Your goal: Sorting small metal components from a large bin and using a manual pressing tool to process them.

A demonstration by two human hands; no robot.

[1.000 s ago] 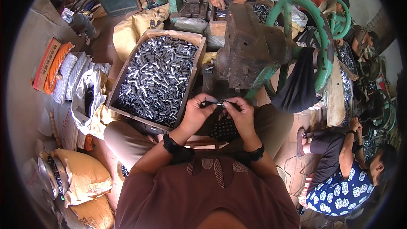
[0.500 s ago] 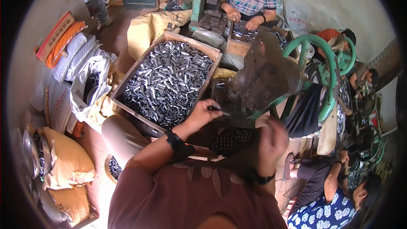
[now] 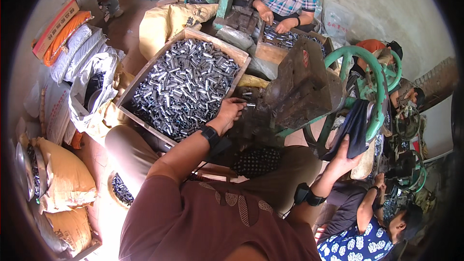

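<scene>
My left hand [image 3: 231, 112] is at the right edge of a wooden box [image 3: 129, 114] heaped with short metal tubes [image 3: 186, 87]. Between its pinched fingertips is a small shiny metal tube [image 3: 250, 105], beside the dark bed of a press [image 3: 304, 84]. My right hand [image 3: 344, 157] grips a dark cloth [image 3: 355, 128] hanging by the press's green handwheel [image 3: 382, 99]. Its thumb lies over the cloth, and the other fingers are partly hidden behind it. A dotted dark cloth [image 3: 258, 160] lies between my knees.
Filled sacks [image 3: 67, 174] line the left side, with a round basket of tubes [image 3: 121, 189] near my knee. Across from me a person [image 3: 287, 0] handles parts at another wooden box [image 3: 270, 52]. Another person [image 3: 365, 232] sits at the lower right.
My right hand has moved right and up from in front of my body onto the dark cloth. My left hand has shifted up toward the press bed, still pinching. The whole view has shifted slightly.
</scene>
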